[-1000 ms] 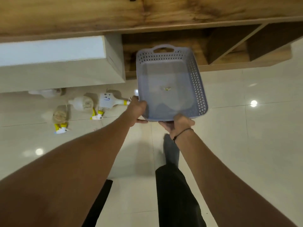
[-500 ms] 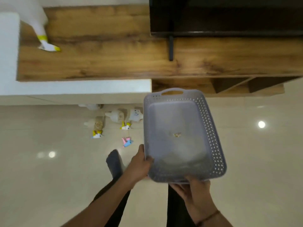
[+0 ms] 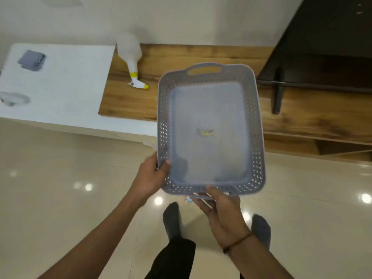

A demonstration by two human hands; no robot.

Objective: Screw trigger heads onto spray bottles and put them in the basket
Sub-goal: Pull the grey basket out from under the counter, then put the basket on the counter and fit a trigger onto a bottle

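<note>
A grey-blue perforated basket (image 3: 255, 137) is held up in the air in front of me, with only a small yellowish speck on its floor. My left hand (image 3: 151, 178) grips its near left corner, thumb over the rim. My right hand (image 3: 221, 214) holds the near short edge from below, thumb on the wall. A white spray bottle with a yellow collar and a white-and-yellow trigger head (image 3: 131, 59) lies on the wooden counter (image 3: 128, 101) behind the basket, to its left. A small pink and blue piece (image 3: 188, 199) peeks out under the basket's near edge.
A white counter top (image 3: 60, 87) at the left carries a folded grey cloth (image 3: 31, 60) and a clear blurred object (image 3: 13, 98). A dark screen on a stand (image 3: 322, 57) fills the upper right. My feet in dark socks (image 3: 171, 218) stand on glossy beige tiles.
I have stood up and lifted the basket from the floor to counter height. The bottles on the floor have dropped out of view, and the counter top has come into sight.
</note>
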